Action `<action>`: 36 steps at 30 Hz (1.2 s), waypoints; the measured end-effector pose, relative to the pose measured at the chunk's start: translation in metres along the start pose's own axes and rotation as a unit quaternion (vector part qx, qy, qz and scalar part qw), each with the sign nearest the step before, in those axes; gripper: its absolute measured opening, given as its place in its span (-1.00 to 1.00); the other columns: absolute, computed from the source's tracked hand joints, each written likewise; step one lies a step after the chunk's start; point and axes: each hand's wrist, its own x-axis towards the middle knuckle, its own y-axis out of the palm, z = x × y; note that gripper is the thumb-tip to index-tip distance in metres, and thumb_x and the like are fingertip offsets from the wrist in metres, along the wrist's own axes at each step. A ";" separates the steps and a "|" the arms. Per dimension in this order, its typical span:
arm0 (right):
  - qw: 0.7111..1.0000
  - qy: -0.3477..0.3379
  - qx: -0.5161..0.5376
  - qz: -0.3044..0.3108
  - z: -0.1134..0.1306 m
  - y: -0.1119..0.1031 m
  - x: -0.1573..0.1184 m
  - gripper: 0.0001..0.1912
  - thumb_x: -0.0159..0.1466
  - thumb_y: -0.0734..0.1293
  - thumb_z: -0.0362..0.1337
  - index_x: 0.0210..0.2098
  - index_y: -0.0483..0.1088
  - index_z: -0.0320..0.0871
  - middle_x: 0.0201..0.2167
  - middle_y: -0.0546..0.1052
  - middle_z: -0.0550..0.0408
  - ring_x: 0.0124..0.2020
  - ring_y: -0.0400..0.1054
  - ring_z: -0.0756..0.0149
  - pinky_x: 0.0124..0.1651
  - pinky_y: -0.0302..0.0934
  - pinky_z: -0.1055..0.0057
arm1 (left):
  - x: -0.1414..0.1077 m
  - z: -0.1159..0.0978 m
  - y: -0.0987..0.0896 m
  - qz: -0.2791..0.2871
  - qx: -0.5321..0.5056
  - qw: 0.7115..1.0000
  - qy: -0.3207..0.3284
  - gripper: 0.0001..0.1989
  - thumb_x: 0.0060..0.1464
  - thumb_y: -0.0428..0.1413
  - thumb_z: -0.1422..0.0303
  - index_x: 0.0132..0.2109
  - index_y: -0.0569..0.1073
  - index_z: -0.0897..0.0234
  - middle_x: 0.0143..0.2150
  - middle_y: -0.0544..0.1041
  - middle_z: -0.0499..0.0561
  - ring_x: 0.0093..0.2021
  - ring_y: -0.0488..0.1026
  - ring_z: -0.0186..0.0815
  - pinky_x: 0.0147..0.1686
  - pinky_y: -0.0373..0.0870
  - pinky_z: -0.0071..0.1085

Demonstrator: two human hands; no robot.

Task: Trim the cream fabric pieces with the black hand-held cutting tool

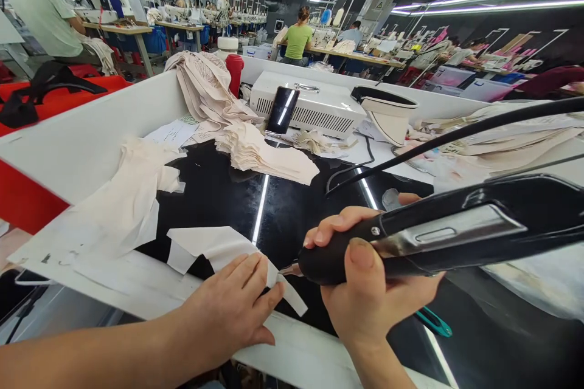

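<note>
My left hand (230, 304) presses a cream fabric piece (214, 243) at the front edge of the glossy black work surface (205, 194). Its fingers are bent together over the cloth, with the thumb low near the edge. In my right hand (371, 295) is a bulky black hand-held tool (337, 255) with a silver lever and a pointed metal tip. That tip meets the fabric, or hovers just over it, right beside my left fingertips; contact is unclear. A narrow strip of the cloth extends to the right beneath the tip.
Cream fabric stacks lie at the left (123, 194) and middle (269, 155). Behind them are a phone (281, 110), a white vented box (314, 100) and a red bottle (234, 73). A black cable (456, 134) crosses the right side. A teal-handled object (435, 322) lies below my right wrist.
</note>
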 end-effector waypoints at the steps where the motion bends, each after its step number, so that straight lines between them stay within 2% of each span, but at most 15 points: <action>1: 1.000 0.003 -0.004 -0.003 0.000 0.000 0.000 -0.52 0.23 0.54 -0.28 0.08 0.38 0.07 -0.38 0.51 0.23 -0.54 0.40 0.35 -0.54 0.40 0.37 | 0.000 0.001 -0.001 0.001 -0.002 1.000 0.000 -0.18 -0.04 0.39 -0.13 0.17 0.42 0.34 0.11 0.59 0.27 0.12 0.56 -0.02 0.15 0.45 -0.22; 7: 1.000 0.005 0.020 0.003 -0.002 0.006 0.002 -0.54 0.27 0.51 -0.26 0.09 0.34 0.04 -0.35 0.54 0.26 -0.55 0.43 0.41 -0.52 0.43 0.40 | -0.002 0.005 -0.003 -0.007 -0.016 1.000 0.007 -0.19 -0.11 0.43 -0.11 0.15 0.43 0.30 0.10 0.60 0.24 0.10 0.57 -0.02 0.17 0.44 -0.21; 11: 0.999 -0.001 0.043 0.009 -0.008 0.011 0.002 -0.64 0.27 0.51 -0.29 -0.05 0.31 0.02 -0.35 0.55 0.27 -0.55 0.44 0.43 -0.52 0.42 0.44 | -0.003 0.006 -0.001 -0.011 -0.024 1.000 0.009 -0.18 -0.13 0.45 -0.09 0.14 0.43 0.31 0.11 0.59 0.25 0.09 0.57 0.00 0.16 0.45 -0.19; 17: 0.999 -0.005 0.033 0.012 -0.010 0.012 0.001 -0.67 0.29 0.47 -0.36 -0.08 0.28 0.00 -0.35 0.55 0.27 -0.54 0.45 0.44 -0.49 0.44 0.43 | -0.003 0.011 -0.004 -0.021 -0.052 0.998 0.017 -0.30 0.00 0.41 -0.02 0.13 0.45 0.34 0.08 0.58 0.26 0.09 0.57 0.01 0.13 0.50 -0.18; 21: 1.000 -0.011 0.023 0.006 -0.006 0.012 0.000 -0.65 0.28 0.51 -0.30 -0.07 0.30 0.00 -0.35 0.55 0.27 -0.56 0.45 0.42 -0.54 0.42 0.44 | -0.003 0.017 -0.015 -0.008 -0.077 0.997 0.003 -0.42 0.18 0.34 0.10 0.18 0.43 0.37 0.09 0.57 0.24 0.11 0.56 -0.03 0.11 0.53 -0.20; 24: 1.000 -0.019 0.010 0.004 -0.004 0.012 -0.002 -0.59 0.26 0.53 -0.26 0.00 0.33 0.02 -0.37 0.55 0.27 -0.58 0.44 0.40 -0.57 0.41 0.42 | -0.004 0.019 -0.021 0.003 -0.074 0.997 -0.005 -0.48 0.23 0.30 0.12 0.17 0.43 0.38 0.10 0.57 0.25 0.10 0.56 -0.03 0.09 0.56 -0.18; 32: 1.000 -0.001 0.009 -0.002 -0.001 0.011 -0.002 -0.53 0.22 0.55 -0.29 0.06 0.38 0.06 -0.38 0.55 0.26 -0.56 0.43 0.37 -0.55 0.42 0.39 | -0.005 0.015 -0.017 -0.006 -0.076 0.997 -0.010 -0.37 0.04 0.43 0.07 0.11 0.47 0.36 0.06 0.57 0.23 0.10 0.54 -0.02 0.16 0.52 -0.15; 36: 1.000 -0.003 0.017 -0.013 -0.006 0.014 0.003 -0.55 0.20 0.56 -0.27 0.04 0.43 0.10 -0.40 0.55 0.26 -0.58 0.41 0.33 -0.56 0.39 0.33 | -0.006 0.016 -0.013 -0.016 -0.075 0.997 -0.008 -0.38 0.03 0.43 0.07 0.08 0.48 0.37 0.05 0.57 0.24 0.10 0.54 -0.01 0.17 0.50 -0.15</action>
